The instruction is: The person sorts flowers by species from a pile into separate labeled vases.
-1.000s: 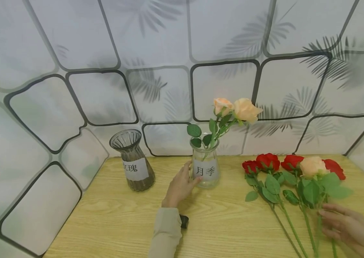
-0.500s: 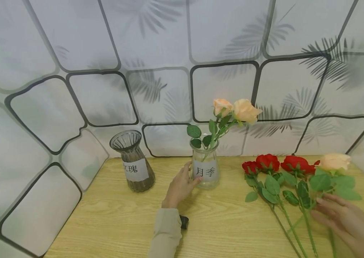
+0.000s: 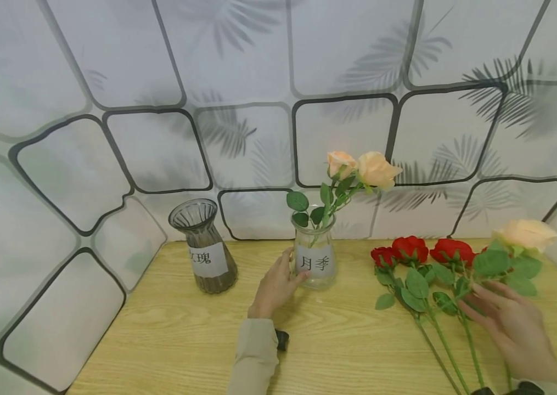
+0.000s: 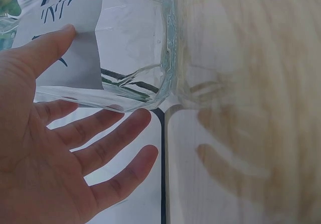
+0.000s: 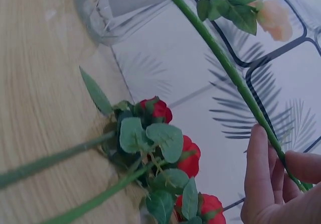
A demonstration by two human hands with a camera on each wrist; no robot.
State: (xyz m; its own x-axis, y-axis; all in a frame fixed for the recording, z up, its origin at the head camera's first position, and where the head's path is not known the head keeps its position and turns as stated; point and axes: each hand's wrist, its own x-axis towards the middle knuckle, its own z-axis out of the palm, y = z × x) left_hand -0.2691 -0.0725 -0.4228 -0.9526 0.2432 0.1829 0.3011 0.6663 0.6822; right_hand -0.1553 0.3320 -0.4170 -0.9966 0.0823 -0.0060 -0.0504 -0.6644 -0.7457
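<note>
One hand point(image 3: 510, 323) has swung a peach bloom point(image 3: 527, 235) rightward.

the right hand point(image 3: 512, 326) has shifted left and farther from the person, bringing its cuff point(image 3: 555, 388) and dark wristband point(image 3: 527, 388) into view behind the grip. the peach flower point(image 3: 527, 235) it pinches has swung too: its bloom sat beyond the grip and slightly left, and now lies beyond it to the right. ahead-left of the grip, one red flower point(image 3: 451, 251) shows more fully. how far the stem point(image 5: 228, 71) turned is hard to tell.
</note>
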